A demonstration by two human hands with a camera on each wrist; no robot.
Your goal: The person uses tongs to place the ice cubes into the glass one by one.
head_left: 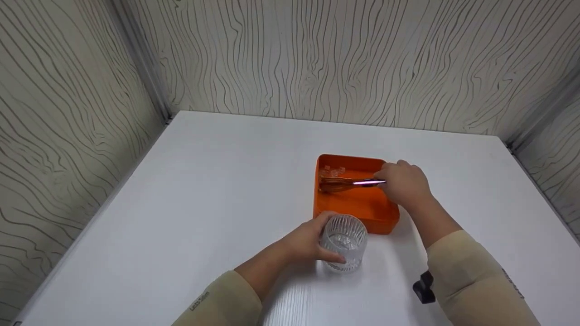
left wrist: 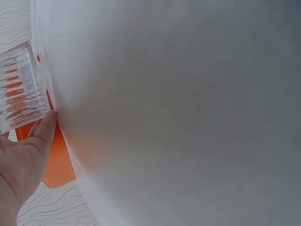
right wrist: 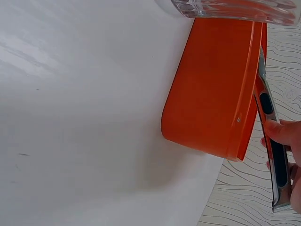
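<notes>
My left hand (head_left: pixel 306 240) grips a clear ribbed glass (head_left: pixel 344 240) by its left side, thumb low at the front and fingers behind it. The glass stands just in front of an orange tray (head_left: pixel 383 226), overlapping its near wall in the head view. Some small clear cubes (head_left: pixel 335 172) lie in the tray's far left corner. In my right hand (head_left: pixel 404 183) is a pair of metal tongs (right wrist: pixel 278 160) with dark inlays on the handle. Their heads point left, low inside the tray, close to the cubes. My right thumb presses on the handle in the right wrist view.
A small black object (head_left: pixel 424 288) stands on the table beside my right sleeve. The white tabletop (head_left: pixel 217 181) spreads widely to the left of the tray. Wood-patterned panels (head_left: pixel 290 59) rise behind the table and along both sides.
</notes>
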